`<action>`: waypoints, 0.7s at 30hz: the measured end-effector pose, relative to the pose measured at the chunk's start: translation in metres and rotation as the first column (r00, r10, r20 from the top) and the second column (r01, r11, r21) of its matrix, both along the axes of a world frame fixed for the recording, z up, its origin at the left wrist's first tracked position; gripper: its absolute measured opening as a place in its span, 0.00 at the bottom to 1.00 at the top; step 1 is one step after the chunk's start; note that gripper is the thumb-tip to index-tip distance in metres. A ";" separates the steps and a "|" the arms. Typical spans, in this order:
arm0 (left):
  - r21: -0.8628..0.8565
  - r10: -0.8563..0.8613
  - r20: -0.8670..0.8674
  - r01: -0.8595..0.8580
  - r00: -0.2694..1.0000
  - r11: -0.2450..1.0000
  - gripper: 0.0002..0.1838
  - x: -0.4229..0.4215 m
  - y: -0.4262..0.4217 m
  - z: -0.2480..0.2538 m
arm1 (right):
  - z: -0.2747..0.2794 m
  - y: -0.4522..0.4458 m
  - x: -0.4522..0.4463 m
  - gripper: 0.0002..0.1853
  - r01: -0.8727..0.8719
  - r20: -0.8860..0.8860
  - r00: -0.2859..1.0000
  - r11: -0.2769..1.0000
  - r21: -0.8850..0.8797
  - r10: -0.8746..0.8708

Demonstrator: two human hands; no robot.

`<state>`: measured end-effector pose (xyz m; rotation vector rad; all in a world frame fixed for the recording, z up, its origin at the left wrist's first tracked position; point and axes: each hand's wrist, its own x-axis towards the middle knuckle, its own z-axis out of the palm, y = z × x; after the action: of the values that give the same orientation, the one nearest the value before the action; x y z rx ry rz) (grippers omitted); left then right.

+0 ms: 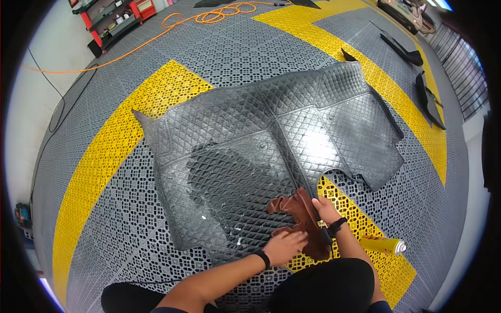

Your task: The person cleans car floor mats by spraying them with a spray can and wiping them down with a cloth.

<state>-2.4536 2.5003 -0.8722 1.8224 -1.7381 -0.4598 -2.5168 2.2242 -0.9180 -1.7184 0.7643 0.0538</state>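
A large black quilted car floor mat lies spread over the floor tiles in front of my knees. My left hand presses on a crumpled brown cloth at the mat's near right edge, fingers bent onto it. My right hand is closed around the mat's raised edge beside the cloth. Part of the mat's near side is darker than the dull grey around it, with small white specks. Right of my knees, a yellow spray can lies on its side.
Grey and yellow perforated tiles cover the floor. An orange hose coils at the back, near a red and black shelf. Black mat pieces lie at the far right, by a metal gate. A car stands behind.
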 end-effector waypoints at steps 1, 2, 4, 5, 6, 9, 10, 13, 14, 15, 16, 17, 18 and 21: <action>0.150 0.039 -0.110 -0.022 0.993 0.988 0.20 0.029 -0.013 0.021 | -0.012 -0.003 -0.005 0.18 -0.032 0.021 0.999 0.998 -0.063 0.033; 0.149 0.096 -0.049 -0.087 0.994 0.985 0.20 0.060 -0.018 0.015 | -0.030 -0.006 -0.007 0.17 -0.062 0.070 0.995 0.985 -0.163 0.074; 0.114 0.260 0.141 -0.276 0.955 0.954 0.20 0.124 -0.018 0.005 | 0.011 0.003 0.000 0.16 -0.097 0.014 0.994 0.958 -0.271 0.104; 0.040 0.340 0.277 -0.364 0.899 0.930 0.21 0.151 -0.016 -0.006 | 0.014 0.006 0.001 0.16 -0.115 0.000 0.993 0.953 -0.282 0.120; 0.058 0.399 0.388 -0.454 0.831 0.889 0.25 0.182 -0.013 -0.020 | 0.014 0.007 0.001 0.16 -0.121 -0.053 0.993 0.931 -0.345 0.109; 0.433 0.565 0.478 -0.740 0.673 0.515 0.40 0.273 0.001 -0.007 | 0.000 0.004 0.000 0.18 -0.114 -0.066 0.993 0.931 -0.347 0.097; 0.465 0.644 0.505 -0.810 0.575 0.358 0.42 0.294 0.013 -0.010 | -0.008 0.002 -0.001 0.19 -0.089 -0.021 0.996 0.958 -0.273 0.086; 0.501 0.663 0.500 -0.811 0.557 0.303 0.44 0.313 0.042 0.008 | -0.028 -0.006 -0.003 0.15 -0.135 -0.105 0.989 0.933 -0.333 0.106; 0.467 0.587 0.547 -0.799 0.597 0.379 0.44 0.304 0.050 0.005 | -0.031 -0.006 -0.004 0.16 -0.125 -0.068 0.992 0.931 -0.344 0.108; 0.441 0.499 0.594 -0.774 0.631 0.454 0.43 0.286 0.060 0.004 | -0.025 -0.005 -0.003 0.16 -0.138 -0.186 0.979 0.938 -0.318 0.081; 0.334 0.436 0.607 -0.711 0.665 0.619 0.40 0.264 0.080 -0.001 | -0.024 -0.001 -0.004 0.18 -0.061 -0.078 0.996 0.976 -0.207 0.046; 0.344 0.327 0.557 -0.571 0.763 0.746 0.35 0.239 0.095 0.021 | -0.026 0.001 -0.006 0.20 0.007 0.030 1.000 0.996 -0.091 -0.004; 0.340 0.199 0.475 -0.388 0.857 0.857 0.33 0.218 0.121 0.016 | -0.036 0.000 -0.007 0.19 0.018 0.008 1.000 0.994 -0.109 -0.017; 0.528 -0.246 0.190 0.112 0.950 0.842 0.24 0.138 0.168 0.041 | -0.044 0.000 -0.017 0.18 0.008 -0.016 1.000 0.987 -0.160 -0.011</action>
<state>-2.3157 2.6688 -0.8309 2.1612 -2.1247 -0.8731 -2.5340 2.2247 -0.9621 -1.8685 0.8070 0.0002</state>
